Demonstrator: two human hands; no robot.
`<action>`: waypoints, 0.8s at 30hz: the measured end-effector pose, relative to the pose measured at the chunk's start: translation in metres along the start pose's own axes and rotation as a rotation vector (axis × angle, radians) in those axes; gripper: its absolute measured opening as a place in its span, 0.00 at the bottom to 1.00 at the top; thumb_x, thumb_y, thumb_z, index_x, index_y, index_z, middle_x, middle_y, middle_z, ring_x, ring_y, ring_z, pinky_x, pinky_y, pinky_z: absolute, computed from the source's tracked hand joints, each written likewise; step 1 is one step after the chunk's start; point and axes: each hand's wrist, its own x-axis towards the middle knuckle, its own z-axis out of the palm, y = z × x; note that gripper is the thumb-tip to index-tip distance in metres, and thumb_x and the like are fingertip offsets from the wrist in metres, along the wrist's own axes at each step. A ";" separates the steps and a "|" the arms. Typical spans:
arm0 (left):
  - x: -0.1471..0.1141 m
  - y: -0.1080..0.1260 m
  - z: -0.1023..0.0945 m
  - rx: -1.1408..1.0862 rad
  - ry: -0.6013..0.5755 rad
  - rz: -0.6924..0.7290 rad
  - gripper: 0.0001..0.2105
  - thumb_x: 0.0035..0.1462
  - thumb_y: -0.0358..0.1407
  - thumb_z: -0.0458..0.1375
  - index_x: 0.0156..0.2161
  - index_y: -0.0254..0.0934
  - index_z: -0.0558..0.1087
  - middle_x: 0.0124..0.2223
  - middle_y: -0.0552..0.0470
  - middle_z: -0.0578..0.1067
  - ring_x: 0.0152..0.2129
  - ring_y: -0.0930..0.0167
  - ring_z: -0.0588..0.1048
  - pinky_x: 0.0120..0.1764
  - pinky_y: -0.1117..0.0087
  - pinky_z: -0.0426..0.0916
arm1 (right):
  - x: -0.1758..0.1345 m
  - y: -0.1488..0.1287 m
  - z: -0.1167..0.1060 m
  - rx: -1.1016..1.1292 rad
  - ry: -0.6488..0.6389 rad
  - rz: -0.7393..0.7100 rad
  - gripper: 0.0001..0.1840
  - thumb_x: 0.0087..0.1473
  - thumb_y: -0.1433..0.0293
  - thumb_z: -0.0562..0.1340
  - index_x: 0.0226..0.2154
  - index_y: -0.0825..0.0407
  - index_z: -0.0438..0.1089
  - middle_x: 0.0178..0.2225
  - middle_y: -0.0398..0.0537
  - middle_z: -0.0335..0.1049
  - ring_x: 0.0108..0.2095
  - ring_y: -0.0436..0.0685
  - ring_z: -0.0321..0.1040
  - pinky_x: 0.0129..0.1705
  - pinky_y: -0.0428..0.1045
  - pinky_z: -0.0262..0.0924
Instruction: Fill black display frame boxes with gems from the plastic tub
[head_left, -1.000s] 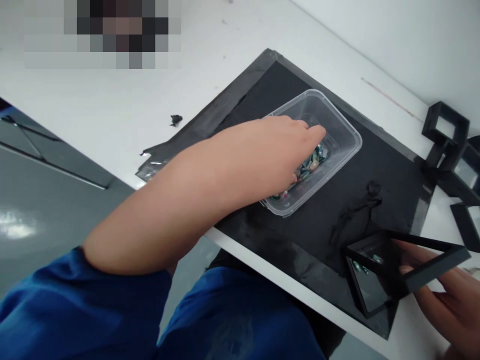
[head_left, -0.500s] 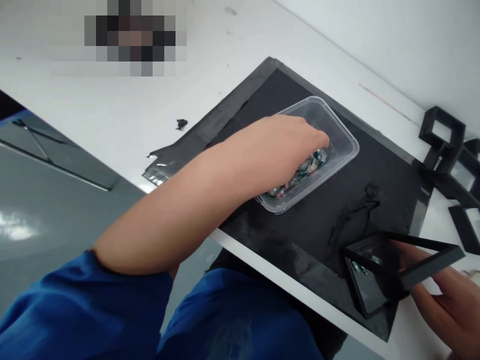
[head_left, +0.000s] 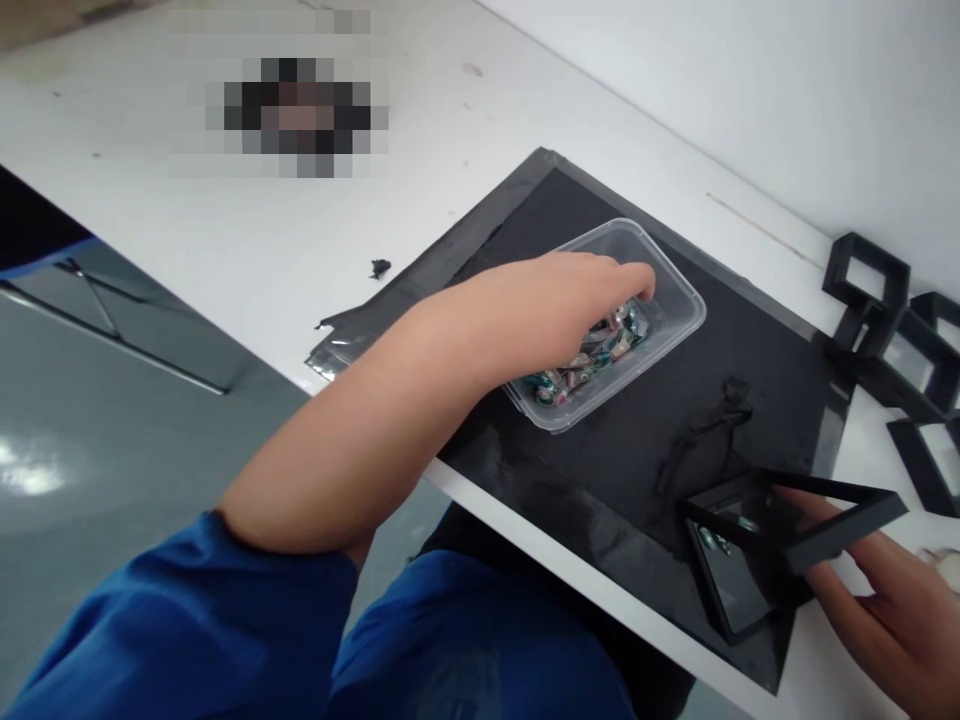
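Your left arm reaches across, and your left hand (head_left: 566,310) bends down into the clear tub (head_left: 670,290) on the black mat (head_left: 622,460). Its fingertips are hidden, so I can't tell if that grip is spread or pinching. Your right hand (head_left: 896,605) pinches the black frame (head_left: 847,535), tilted over the mat's near corner. More shiny bits (head_left: 600,352) show beside your left hand than a second ago.

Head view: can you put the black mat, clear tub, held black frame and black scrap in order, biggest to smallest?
1. Black mat
2. Clear tub and held black frame: too alike to rank
3. Black scrap
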 end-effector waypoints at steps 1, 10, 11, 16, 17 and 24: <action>0.000 0.000 0.000 -0.007 0.013 0.019 0.30 0.54 0.19 0.50 0.60 0.43 0.67 0.52 0.51 0.76 0.42 0.67 0.76 0.36 0.70 0.63 | -0.001 0.001 0.001 0.008 -0.008 -0.006 0.25 0.64 0.54 0.61 0.61 0.40 0.74 0.55 0.56 0.79 0.39 0.64 0.82 0.21 0.46 0.75; -0.002 0.003 -0.007 -0.201 0.251 0.260 0.25 0.63 0.22 0.49 0.63 0.39 0.68 0.56 0.47 0.76 0.50 0.68 0.76 0.47 0.69 0.72 | -0.007 0.025 0.001 0.050 -0.124 0.011 0.30 0.63 0.56 0.63 0.65 0.42 0.69 0.56 0.59 0.77 0.44 0.66 0.81 0.21 0.46 0.74; -0.003 0.004 -0.008 -0.249 0.286 0.296 0.25 0.63 0.22 0.49 0.63 0.37 0.68 0.55 0.46 0.76 0.49 0.68 0.77 0.47 0.69 0.73 | -0.007 0.024 0.001 0.049 -0.123 0.012 0.30 0.64 0.56 0.63 0.66 0.43 0.68 0.56 0.59 0.77 0.45 0.67 0.81 0.22 0.47 0.75; 0.002 0.007 -0.004 -0.474 0.314 0.333 0.21 0.65 0.27 0.53 0.62 0.41 0.69 0.59 0.45 0.75 0.48 0.68 0.78 0.45 0.68 0.77 | -0.002 0.010 0.002 0.043 -0.105 -0.029 0.29 0.64 0.54 0.62 0.64 0.45 0.69 0.51 0.58 0.80 0.39 0.62 0.81 0.21 0.46 0.73; 0.004 0.006 -0.003 -0.496 0.299 0.335 0.21 0.65 0.28 0.53 0.62 0.41 0.69 0.60 0.45 0.74 0.48 0.68 0.78 0.46 0.68 0.77 | -0.001 0.007 0.002 0.040 -0.095 -0.031 0.29 0.64 0.54 0.62 0.64 0.45 0.70 0.50 0.57 0.80 0.36 0.60 0.80 0.21 0.46 0.73; 0.010 -0.001 0.001 -0.493 0.332 0.338 0.22 0.62 0.25 0.52 0.60 0.39 0.70 0.61 0.45 0.73 0.45 0.70 0.78 0.43 0.69 0.77 | 0.003 -0.010 0.001 0.051 -0.088 -0.009 0.28 0.65 0.52 0.61 0.61 0.48 0.71 0.47 0.58 0.80 0.33 0.59 0.78 0.19 0.45 0.70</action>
